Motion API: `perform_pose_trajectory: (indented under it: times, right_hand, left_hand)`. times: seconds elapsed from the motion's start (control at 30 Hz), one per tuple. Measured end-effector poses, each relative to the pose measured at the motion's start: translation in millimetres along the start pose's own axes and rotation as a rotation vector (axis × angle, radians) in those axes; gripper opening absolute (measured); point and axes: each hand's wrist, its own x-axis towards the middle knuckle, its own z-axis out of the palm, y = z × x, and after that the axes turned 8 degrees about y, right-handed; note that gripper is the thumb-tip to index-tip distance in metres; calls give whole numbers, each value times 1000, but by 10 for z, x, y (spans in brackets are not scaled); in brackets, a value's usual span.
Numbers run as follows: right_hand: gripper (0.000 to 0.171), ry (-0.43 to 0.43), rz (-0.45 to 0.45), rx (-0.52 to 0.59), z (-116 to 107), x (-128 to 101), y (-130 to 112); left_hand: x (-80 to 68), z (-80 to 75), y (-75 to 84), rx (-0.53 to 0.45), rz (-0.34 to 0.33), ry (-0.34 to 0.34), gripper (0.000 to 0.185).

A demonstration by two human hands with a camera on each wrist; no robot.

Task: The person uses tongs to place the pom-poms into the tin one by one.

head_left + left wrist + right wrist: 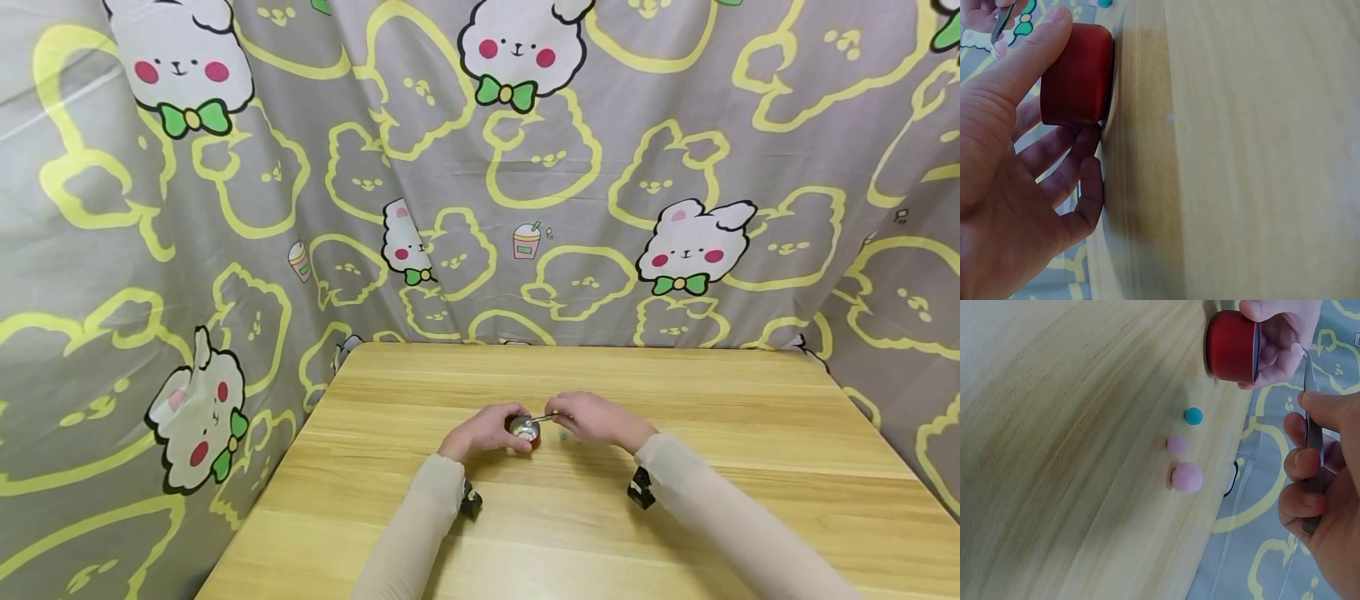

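Observation:
A small red cup stands on the wooden table. My left hand grips it, thumb over the side of the cup and fingers curled behind. My right hand pinches metal tweezers, whose tips reach over the cup's mouth. I cannot tell whether the tips hold anything. Three pom-poms lie on the table beside the cup: a teal one, a small pink one and a larger pink one.
A grey cloth printed with yellow outlines and white rabbits hangs behind and around the table. Black wrist cameras sit on both forearms. Bare wood stretches to the left, right and front of my hands.

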Motion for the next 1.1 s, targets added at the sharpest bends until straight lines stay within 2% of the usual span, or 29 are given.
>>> perform_pose_trajectory:
  times: [0.63,1.1]
  right_hand:
    - [12,-40,2,-13,85,69,-6]
    - [11,-64,72,-13,103,75,-3]
  left_hand:
    - [5,-1,-5,-23,-2,-6,41]
    - [3,0,-15,-16,6,-5,42]
